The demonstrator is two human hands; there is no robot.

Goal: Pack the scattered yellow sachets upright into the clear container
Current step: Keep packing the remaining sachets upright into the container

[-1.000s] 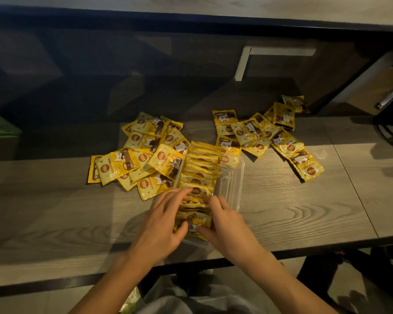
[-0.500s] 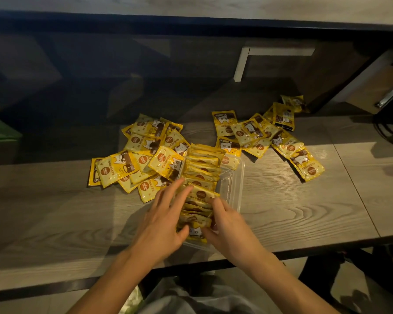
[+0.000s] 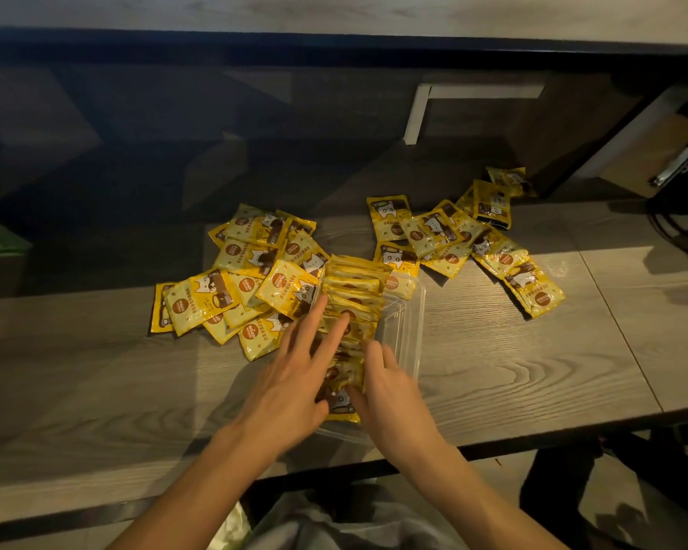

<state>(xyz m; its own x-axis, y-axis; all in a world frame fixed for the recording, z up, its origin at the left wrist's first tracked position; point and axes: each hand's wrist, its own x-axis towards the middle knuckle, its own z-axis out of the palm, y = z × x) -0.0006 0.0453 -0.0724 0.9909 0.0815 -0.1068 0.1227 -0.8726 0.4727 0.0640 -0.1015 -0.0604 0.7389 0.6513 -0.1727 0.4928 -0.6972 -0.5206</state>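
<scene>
Both hands work a row of yellow sachets (image 3: 352, 307) standing in the clear container (image 3: 412, 331): left hand (image 3: 294, 379) with fingers spread, right hand (image 3: 390, 394) beside it.

Loose sachets (image 3: 239, 287) lie left and far right on the wooden table (image 3: 513, 371).

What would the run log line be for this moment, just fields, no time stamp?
stage: packing | left hand: straight fingers on row of sachets | right hand: steadies row | clear container: partly filled | loose sachets: both sides

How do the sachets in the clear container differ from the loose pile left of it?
The sachets in the clear container stand on edge in one tight row; the loose pile lies flat, overlapping at mixed angles. The row shows mostly top edges; the pile shows printed faces. Both hands touch the row, neither the pile. Both are the same yellow packets.
</scene>
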